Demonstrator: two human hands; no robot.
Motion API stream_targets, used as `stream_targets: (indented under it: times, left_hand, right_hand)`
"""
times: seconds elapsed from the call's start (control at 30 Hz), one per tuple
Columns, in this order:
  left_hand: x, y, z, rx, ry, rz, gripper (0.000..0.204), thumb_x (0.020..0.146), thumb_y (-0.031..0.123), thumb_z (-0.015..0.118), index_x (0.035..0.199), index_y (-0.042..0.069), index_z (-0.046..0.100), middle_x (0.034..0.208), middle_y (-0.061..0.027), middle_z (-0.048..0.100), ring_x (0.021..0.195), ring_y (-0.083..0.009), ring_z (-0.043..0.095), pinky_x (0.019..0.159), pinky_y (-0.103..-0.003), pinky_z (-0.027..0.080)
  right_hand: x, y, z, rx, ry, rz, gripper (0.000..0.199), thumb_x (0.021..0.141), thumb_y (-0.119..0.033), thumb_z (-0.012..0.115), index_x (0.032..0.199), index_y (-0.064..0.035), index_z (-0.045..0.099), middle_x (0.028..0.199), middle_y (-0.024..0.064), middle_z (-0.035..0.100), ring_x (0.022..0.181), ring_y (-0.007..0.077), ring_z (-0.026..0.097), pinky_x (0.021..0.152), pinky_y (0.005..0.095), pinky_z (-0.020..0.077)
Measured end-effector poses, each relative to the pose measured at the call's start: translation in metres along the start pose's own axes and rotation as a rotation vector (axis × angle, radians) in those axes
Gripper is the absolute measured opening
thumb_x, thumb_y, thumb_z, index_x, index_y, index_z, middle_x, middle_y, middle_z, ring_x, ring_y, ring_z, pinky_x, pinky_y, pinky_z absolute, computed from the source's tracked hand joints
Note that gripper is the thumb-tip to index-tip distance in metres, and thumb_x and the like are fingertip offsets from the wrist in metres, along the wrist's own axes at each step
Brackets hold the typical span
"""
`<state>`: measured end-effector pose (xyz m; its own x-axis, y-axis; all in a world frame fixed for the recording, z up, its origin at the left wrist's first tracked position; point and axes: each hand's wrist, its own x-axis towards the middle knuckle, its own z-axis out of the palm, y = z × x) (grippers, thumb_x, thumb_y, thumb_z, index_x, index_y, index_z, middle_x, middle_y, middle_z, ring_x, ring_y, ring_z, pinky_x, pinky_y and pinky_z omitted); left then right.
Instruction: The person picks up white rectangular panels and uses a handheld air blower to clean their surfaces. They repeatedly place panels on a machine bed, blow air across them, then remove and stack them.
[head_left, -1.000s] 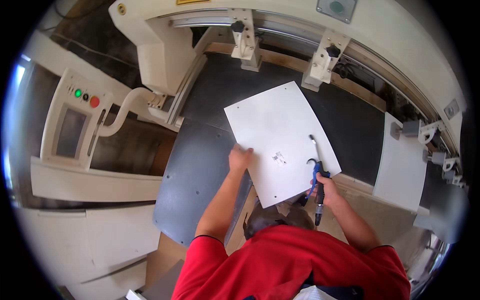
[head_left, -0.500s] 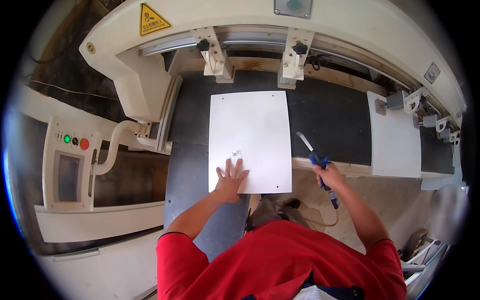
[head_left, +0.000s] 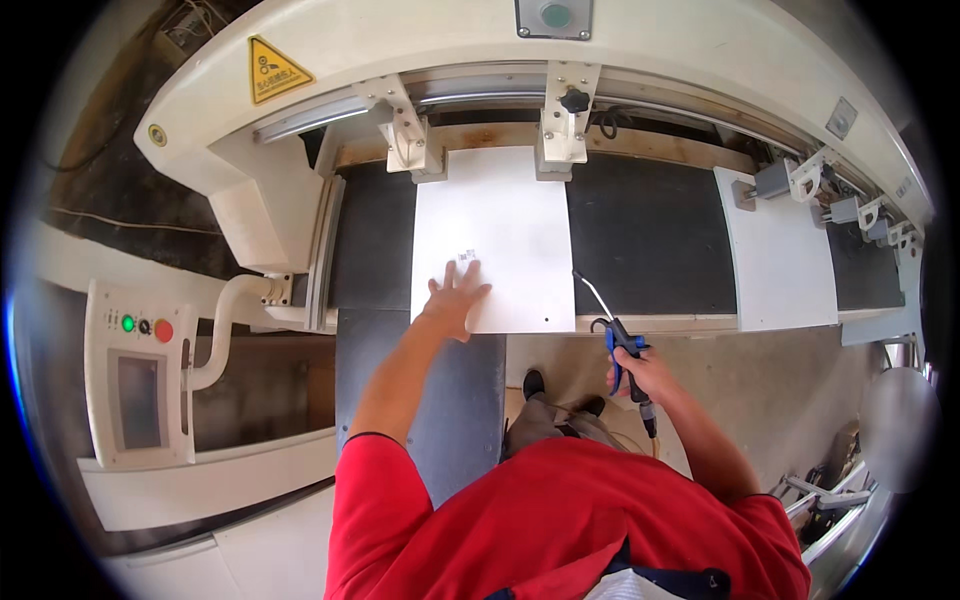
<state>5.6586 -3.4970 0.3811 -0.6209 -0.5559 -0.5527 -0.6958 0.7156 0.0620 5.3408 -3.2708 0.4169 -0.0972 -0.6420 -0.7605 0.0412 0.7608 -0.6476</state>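
A flat white panel (head_left: 510, 230) lies on the black conveyor belt (head_left: 650, 240), its far edge between two clamp blocks on the machine. My left hand (head_left: 454, 298) rests on the panel with fingers spread, just below a small printed label (head_left: 467, 256). In my right hand (head_left: 640, 370) is a blue and black air blow gun (head_left: 625, 345), fingers wrapped round its handle. The gun's thin metal nozzle points up and left, its tip close to the panel's right edge. A hose runs down from the grip.
Two white clamp blocks (head_left: 566, 125) hang from the machine's beam. A second white panel (head_left: 775, 250) lies on the belt at the right. To the left stands a control box (head_left: 140, 370) with a screen and buttons on a curved arm. A dark side table (head_left: 420, 390) adjoins the belt.
The panel has slid away from me, under my left hand, until its far edge reaches the clamp blocks. The blow gun has moved slightly left and its nozzle is nearer the panel.
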Motion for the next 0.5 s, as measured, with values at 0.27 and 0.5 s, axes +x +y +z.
stream_targets:
  times: [0.27, 0.5]
  left_hand:
    - [0.004, -0.012, -0.004, 0.087, -0.014, 0.024, 0.111, 0.056, 0.030, 0.084, 0.150, 0.027, 0.025, 0.159, -0.0104, -0.003, 0.142, -0.0483, 0.004, 0.106, -0.062, 0.032]
    - [0.028, 0.041, 0.005, 0.129, -0.044, -0.154, 0.114, 0.059, 0.033, 0.082, 0.152, 0.025, 0.015, 0.155, -0.0275, -0.003, 0.137, -0.0567, 0.013, 0.101, -0.058, 0.040]
  right_hand:
    - [-0.018, 0.016, -0.015, 0.099, 0.101, -0.072, 0.039, 0.094, -0.041, 0.056, 0.101, -0.0036, 0.060, 0.078, 0.0076, 0.066, 0.072, 0.0165, 0.066, 0.054, 0.0328, 0.0544]
    - [-0.050, 0.060, -0.099, 0.118, 0.593, -0.121, 0.040, 0.092, -0.045, 0.058, 0.086, -0.0050, 0.059, 0.064, 0.0061, 0.060, 0.053, 0.0171, 0.060, 0.044, 0.0317, 0.0480]
